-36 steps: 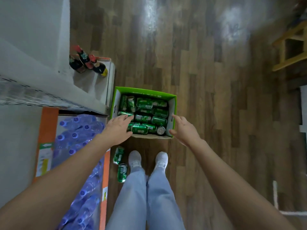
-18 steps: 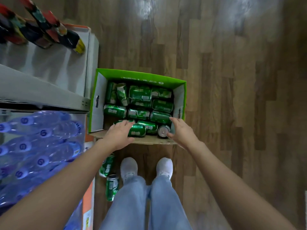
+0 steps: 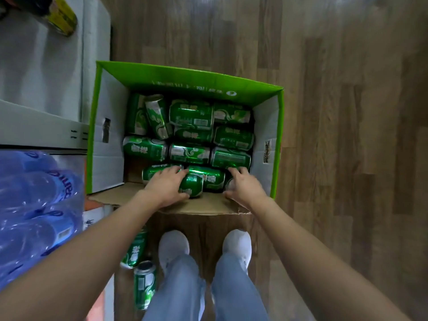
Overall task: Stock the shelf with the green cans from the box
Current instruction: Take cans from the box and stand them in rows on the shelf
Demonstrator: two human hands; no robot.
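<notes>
A green cardboard box (image 3: 185,76) stands open on the wooden floor in front of my feet. Several green cans (image 3: 192,114) lie on their sides inside it. My left hand (image 3: 165,187) reaches over the near flap into the front row, fingers across the top of a green can (image 3: 194,184) and thumb on its near side. My right hand (image 3: 246,187) is at the front right corner. Its thumb and fingers wrap a second green can (image 3: 229,184), which the hand mostly hides.
A white shelf (image 3: 46,132) runs along the left, with a yellow-labelled bottle (image 3: 61,18) lying on its upper level. A pack of blue water bottles (image 3: 34,205) sits below it. Two loose green cans (image 3: 136,249) (image 3: 143,286) are on the floor by my left shoe (image 3: 173,245).
The view has come down closer to the box. Both hands moved from its near edge down onto the front-row cans.
</notes>
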